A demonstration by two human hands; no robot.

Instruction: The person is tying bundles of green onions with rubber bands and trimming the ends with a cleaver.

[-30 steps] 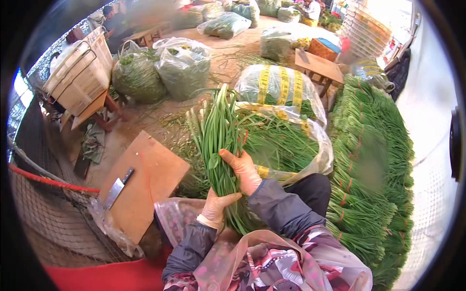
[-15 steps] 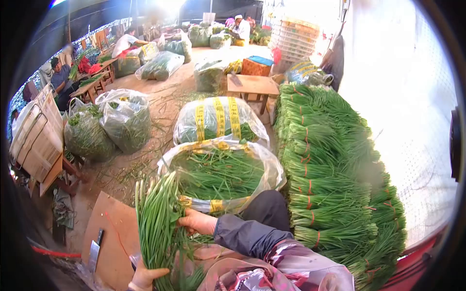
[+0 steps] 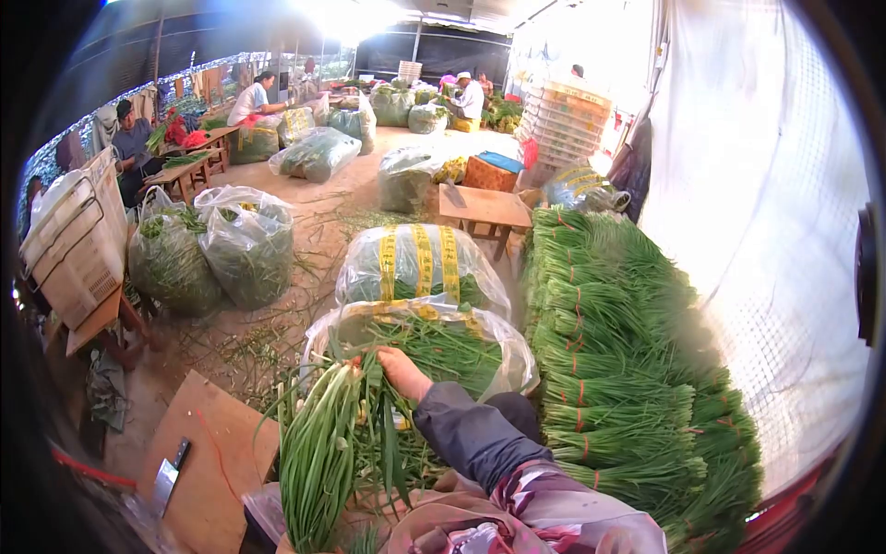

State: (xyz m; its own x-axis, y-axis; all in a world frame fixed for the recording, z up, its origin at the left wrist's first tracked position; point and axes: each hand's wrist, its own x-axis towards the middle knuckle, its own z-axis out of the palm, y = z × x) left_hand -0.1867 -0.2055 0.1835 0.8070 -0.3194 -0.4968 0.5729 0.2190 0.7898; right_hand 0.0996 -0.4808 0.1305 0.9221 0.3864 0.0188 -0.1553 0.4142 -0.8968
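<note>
A thick bunch of garlic chives (image 3: pixel 318 452) stands upright in front of me, its pale stem ends at the top. My right hand (image 3: pixel 403 374) is closed at the top right of the bunch, its fingertips pinching some leaves by the stem ends. Long loose leaves hang below those fingers. My left hand does not show clearly; the lower end of the bunch runs down to the bottom edge of the view. Behind the bunch, an open plastic bag (image 3: pixel 517 355) holds loose chives (image 3: pixel 443 346).
On the board (image 3: pixel 208 439) at left lie a knife (image 3: pixel 173 475) and a red tie (image 3: pixel 217 452). Stacked tied chive bundles (image 3: pixel 618 369) line my right. A full, taped bag (image 3: pixel 420 263) stands ahead, before a low table (image 3: pixel 484 205). Several people work farther back.
My right hand has moved up and right, to the bunch's stem ends. The bunch sits lower, and my left hand has dropped out of clear sight. The view has tilted up.
</note>
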